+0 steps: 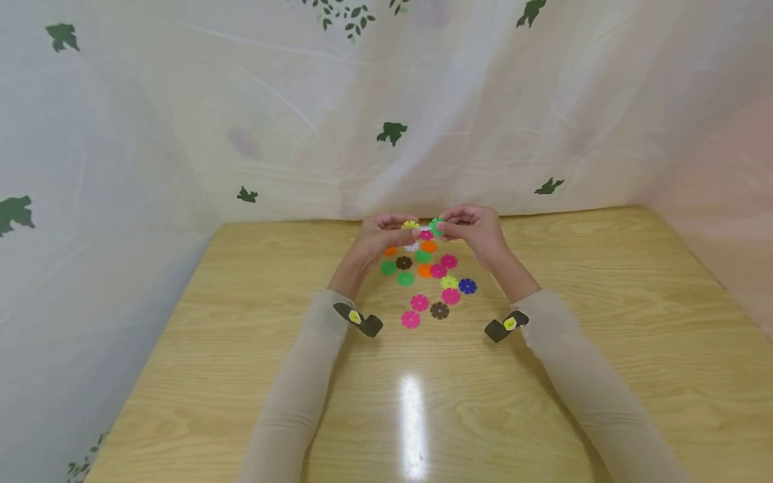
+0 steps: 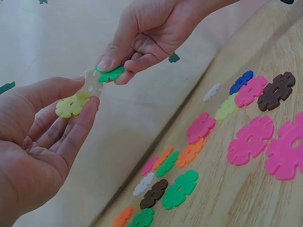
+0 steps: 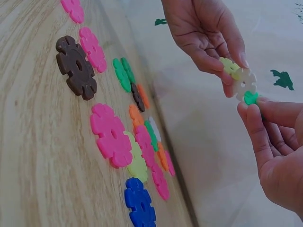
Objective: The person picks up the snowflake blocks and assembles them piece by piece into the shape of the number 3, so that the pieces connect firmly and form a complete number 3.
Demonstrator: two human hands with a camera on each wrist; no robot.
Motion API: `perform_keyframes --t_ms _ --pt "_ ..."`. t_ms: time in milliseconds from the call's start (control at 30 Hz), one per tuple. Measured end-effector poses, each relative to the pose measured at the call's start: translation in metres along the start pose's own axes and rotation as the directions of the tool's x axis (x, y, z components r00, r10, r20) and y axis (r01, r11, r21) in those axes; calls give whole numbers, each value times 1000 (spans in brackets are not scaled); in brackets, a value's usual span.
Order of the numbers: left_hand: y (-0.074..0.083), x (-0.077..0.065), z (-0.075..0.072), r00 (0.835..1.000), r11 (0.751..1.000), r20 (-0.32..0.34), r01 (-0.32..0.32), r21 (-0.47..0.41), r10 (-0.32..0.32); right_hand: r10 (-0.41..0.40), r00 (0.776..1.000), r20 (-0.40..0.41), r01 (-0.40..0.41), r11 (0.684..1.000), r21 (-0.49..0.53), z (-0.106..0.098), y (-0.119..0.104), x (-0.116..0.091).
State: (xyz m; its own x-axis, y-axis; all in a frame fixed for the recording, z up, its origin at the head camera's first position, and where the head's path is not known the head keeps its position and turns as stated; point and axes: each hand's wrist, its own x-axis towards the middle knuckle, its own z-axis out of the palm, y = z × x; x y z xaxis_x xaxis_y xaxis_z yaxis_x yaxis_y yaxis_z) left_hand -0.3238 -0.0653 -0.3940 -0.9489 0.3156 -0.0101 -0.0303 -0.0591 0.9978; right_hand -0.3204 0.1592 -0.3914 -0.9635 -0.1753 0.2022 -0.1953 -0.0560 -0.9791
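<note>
Held up above the far edge of the table are three notched plastic snowflake building discs in a row. My left hand (image 1: 382, 235) pinches the white disc (image 2: 90, 81) between thumb and finger; a yellow disc (image 2: 68, 108) joins it on the left-hand side, partly behind the fingers. With thumb and forefinger my right hand (image 1: 480, 231) grips a green disc (image 2: 111, 74), whose edge meets the white disc's rim. Whether its slot is fully seated in the white one I cannot tell. Fingers hide much of the green disc in the right wrist view.
Loose discs lie on the wooden table (image 1: 241, 335) below the hands, among them a blue disc (image 1: 468, 286), a brown disc (image 1: 439, 310), a pink disc (image 1: 410, 319) and several green, orange and yellow ones. A leaf-patterned cloth (image 1: 290, 147) hangs behind the table.
</note>
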Motion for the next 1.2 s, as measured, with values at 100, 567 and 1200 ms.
perform_keyframes --t_ms 100,567,1200 --pt "1 -1 0 1000 1000 -3 -1 8 1 -2 1000 3 2 1000 1 0 0 0" --pt "1 -1 1 1000 1000 -1 -7 0 7 8 1000 -2 -8 1000 17 3 0 -1" --pt "-3 -1 -2 980 977 175 56 204 -92 136 978 157 -83 948 -307 -2 -14 1"
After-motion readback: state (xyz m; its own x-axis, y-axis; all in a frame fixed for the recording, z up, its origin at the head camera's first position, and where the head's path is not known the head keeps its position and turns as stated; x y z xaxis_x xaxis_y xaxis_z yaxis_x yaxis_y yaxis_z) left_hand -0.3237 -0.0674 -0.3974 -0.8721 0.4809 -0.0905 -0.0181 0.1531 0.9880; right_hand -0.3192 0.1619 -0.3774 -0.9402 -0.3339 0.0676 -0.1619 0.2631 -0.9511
